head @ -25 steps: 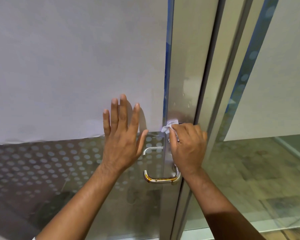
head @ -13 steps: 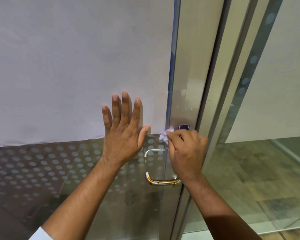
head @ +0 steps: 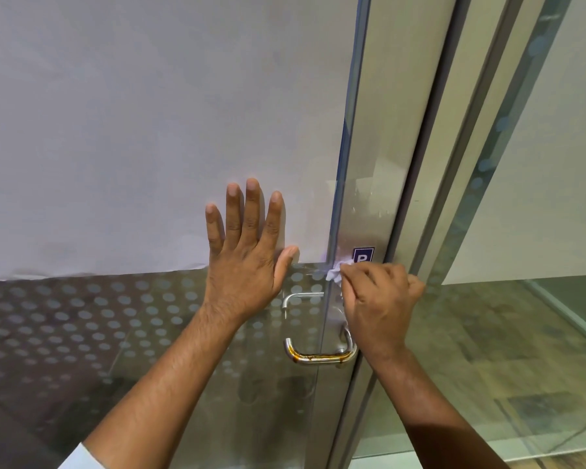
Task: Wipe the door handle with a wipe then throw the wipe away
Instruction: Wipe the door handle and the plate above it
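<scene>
Glass door (head: 149,130) with dotted film, left hand (head: 247,252) flat, right hand (head: 378,306) grip closed on wipe (head: 335,273) above handle (head: 318,357)

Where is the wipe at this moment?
In the head view, the wipe is pinched in the right hand, at the top of the door handle, just below a small purple sign.
</scene>
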A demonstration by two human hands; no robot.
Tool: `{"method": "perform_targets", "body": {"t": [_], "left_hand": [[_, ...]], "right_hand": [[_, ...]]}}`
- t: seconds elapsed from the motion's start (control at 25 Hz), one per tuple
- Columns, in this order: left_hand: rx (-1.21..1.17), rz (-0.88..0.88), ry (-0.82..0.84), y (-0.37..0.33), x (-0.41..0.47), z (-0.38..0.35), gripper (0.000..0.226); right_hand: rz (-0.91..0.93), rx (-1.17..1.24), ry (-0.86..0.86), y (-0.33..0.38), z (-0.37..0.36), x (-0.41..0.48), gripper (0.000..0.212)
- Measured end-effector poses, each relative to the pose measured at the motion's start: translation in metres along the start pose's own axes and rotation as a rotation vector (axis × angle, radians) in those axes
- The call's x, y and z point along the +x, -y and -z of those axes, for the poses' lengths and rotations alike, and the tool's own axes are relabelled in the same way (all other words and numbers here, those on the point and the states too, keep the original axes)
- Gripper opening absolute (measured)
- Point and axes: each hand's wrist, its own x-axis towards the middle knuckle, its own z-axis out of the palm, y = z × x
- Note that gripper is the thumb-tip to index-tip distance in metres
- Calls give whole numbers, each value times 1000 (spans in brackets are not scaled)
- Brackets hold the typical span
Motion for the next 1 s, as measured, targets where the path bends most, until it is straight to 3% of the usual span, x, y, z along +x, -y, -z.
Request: {"method": "perform_targets", "body": {"t": [0.16, 0.36, 0.52, 0.6, 0.8, 1.0], "left_hand": [[-2, 4, 6, -1, 2, 2, 90], [-7, 3, 13, -1, 1, 2, 90], [5, 10, 17, -2, 2, 3, 91], [-1, 15, 18, -2, 2, 3, 92], [-8, 12, 21, -1, 2, 4, 92], [1, 19, 20, -2, 3, 3, 91]], "right_hand": [[-51, 33, -79, -1, -1, 26, 7], [13, -14, 84, -1, -2, -20, 14], [-108, 7, -2, -8, -4, -6, 8], [-79, 34, -17, -1, -7, -2, 5], [-14, -16, 123, -4, -11, -42, 9], [-77, 36, 29, -6, -15, -22, 8]]}}
